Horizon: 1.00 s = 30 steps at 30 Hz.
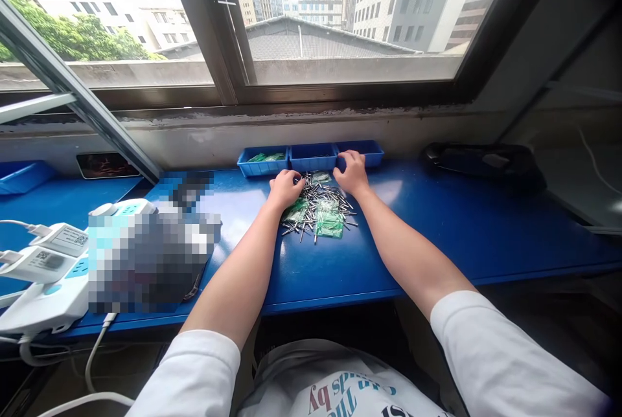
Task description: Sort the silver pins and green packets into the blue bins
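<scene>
A pile of slim metal pins or rods (323, 195) lies on the blue tabletop, with small green packets (329, 219) among them. My left hand (286, 189) is at the pile's left edge, its fingers curled and drawn together; whatever they hold is too small to make out. At the upper right of the pile, my right hand (354, 174) is held over the front of the right blue bin (373, 153). Its thumb stands apart from the bent fingers and nothing shows between them. The middle blue bin (313, 159) lies between both hands. Green packets fill part of the left blue bin (263, 168).
A white power strip (43, 307) with plugged-in adapters and cables sits on the left, beside a blurred dark object (150, 261). A black case-like object (481, 164) rests at the back right. Behind the bins is the wall under a window. The table's front edge (335, 300) runs below my forearms.
</scene>
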### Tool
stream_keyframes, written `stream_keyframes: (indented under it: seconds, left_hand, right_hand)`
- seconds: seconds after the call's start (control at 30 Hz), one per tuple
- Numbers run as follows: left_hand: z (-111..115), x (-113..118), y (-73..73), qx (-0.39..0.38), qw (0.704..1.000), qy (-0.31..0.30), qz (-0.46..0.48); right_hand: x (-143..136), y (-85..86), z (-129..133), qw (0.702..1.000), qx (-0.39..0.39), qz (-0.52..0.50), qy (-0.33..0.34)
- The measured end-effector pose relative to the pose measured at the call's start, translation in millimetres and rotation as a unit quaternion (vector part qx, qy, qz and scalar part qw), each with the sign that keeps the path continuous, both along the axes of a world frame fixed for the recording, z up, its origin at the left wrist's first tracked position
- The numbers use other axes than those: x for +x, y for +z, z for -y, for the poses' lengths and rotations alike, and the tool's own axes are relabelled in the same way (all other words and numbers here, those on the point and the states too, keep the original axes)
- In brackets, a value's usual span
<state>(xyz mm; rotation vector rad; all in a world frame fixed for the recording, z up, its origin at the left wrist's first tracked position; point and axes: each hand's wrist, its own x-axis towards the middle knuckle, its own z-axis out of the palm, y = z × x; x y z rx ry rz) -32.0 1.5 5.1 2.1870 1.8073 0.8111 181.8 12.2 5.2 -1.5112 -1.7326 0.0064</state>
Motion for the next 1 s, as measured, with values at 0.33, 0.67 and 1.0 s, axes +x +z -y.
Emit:
stream_keyframes:
  seconds: [0.33, 0.67, 1.0]
  left_hand:
    - [2, 2, 1.9, -0.006, 1.000, 0.006, -0.017]
    - [1, 1, 0.0, -0.007, 1.000, 0.000, -0.015]
    - [3, 2, 2.0, -0.011, 1.000, -0.005, -0.017]
  right_hand:
    - [-22, 3.1, 14, 0.942, -0.115, 0.038, 0.314]
    - [-30, 2.3, 17, 0.963, -0.090, 0.028, 0.254]
    - [-26, 6.9, 15, 0.968, -0.190, 0.098, 0.129]
